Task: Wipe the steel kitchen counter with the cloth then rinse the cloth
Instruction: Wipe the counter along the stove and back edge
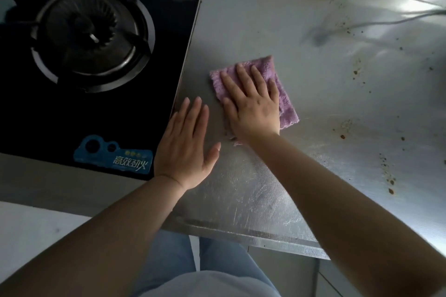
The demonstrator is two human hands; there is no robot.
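Observation:
A folded purple cloth [287, 101] lies flat on the steel counter [325, 94], just right of the stove. My right hand [252, 101] presses down on the cloth with straight, spread fingers and covers most of it. My left hand [187, 144] rests flat on the counter beside the stove's right edge, fingers straight, holding nothing. Brown stains and crumbs [356, 72] dot the counter to the right of the cloth.
A black glass gas stove [96, 108] with a burner [93, 38] fills the left side. A dark cable [376, 22] runs across the counter's back right. The counter's front edge [265, 240] is close to my body.

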